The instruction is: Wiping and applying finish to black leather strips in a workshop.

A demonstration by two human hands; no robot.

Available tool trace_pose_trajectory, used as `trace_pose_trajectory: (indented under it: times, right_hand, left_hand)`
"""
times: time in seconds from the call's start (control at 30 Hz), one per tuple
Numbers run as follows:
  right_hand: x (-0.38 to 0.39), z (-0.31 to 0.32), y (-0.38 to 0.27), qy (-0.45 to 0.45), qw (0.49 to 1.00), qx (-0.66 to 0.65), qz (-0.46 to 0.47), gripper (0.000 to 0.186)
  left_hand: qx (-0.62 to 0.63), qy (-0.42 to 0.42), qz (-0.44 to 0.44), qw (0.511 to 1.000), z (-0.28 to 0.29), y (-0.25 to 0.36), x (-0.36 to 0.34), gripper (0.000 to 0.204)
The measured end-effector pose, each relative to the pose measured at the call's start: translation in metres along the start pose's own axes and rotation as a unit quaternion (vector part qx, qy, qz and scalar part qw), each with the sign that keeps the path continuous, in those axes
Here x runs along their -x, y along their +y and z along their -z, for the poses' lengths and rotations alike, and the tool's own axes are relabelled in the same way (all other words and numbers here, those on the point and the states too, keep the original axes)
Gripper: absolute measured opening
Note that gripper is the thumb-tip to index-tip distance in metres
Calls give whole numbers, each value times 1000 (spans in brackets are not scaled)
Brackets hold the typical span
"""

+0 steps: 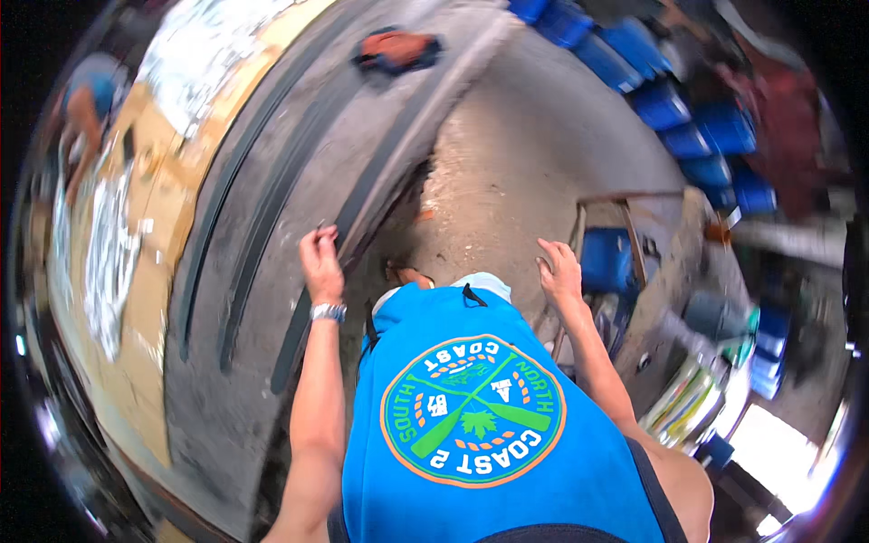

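My left hand, with a metal-banded watch on its wrist, is over the edge of a long grey table. Its fingers are curled together; a small dark spot shows at the tips, too small to name. Just beside it runs a long dark strip along the table edge. Two more dark strips, one of them a middle strip, lie roughly parallel farther left. My right hand hangs in the air over the floor, fingers apart and holding nothing.
Brown cardboard with shiny clear wrapping covers the table's left side, where another person bends. An orange and dark bundle sits at the far end. Blue containers stand far right; a framed blue object is nearer.
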State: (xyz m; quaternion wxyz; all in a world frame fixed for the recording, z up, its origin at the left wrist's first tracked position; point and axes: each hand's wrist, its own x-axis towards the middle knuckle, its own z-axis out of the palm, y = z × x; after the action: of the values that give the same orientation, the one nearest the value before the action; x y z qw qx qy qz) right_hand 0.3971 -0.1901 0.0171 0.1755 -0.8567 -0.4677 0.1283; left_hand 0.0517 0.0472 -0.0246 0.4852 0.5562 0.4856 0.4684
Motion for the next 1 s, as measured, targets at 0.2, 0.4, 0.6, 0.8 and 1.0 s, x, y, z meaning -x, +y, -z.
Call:
trace_pose_trajectory:
  times: [0.2,0.4,0.6,0.8,1.0]
  right_hand:
    - [82,23,54,170,980,-17,-100,34]
    - [207,65,114,223,913,-19,-342,34]
    - [298,93,160,263,829,86,-486,38]
    - [280,108,197,201,849,86,-480,36]
    - [252,112,210,141,878,117,-442,31]
  left_hand:
    - [-269,-75,-65,958,36,-28,-23,24]
    - [-184,-50,4,982,39,-33,-48,31]
    - [-186,-65,77,977,47,-26,-76,29]
    - [-169,-31,92,981,34,-22,-71,29]
    - [-153,-18,92,984,38,-27,-71,27]
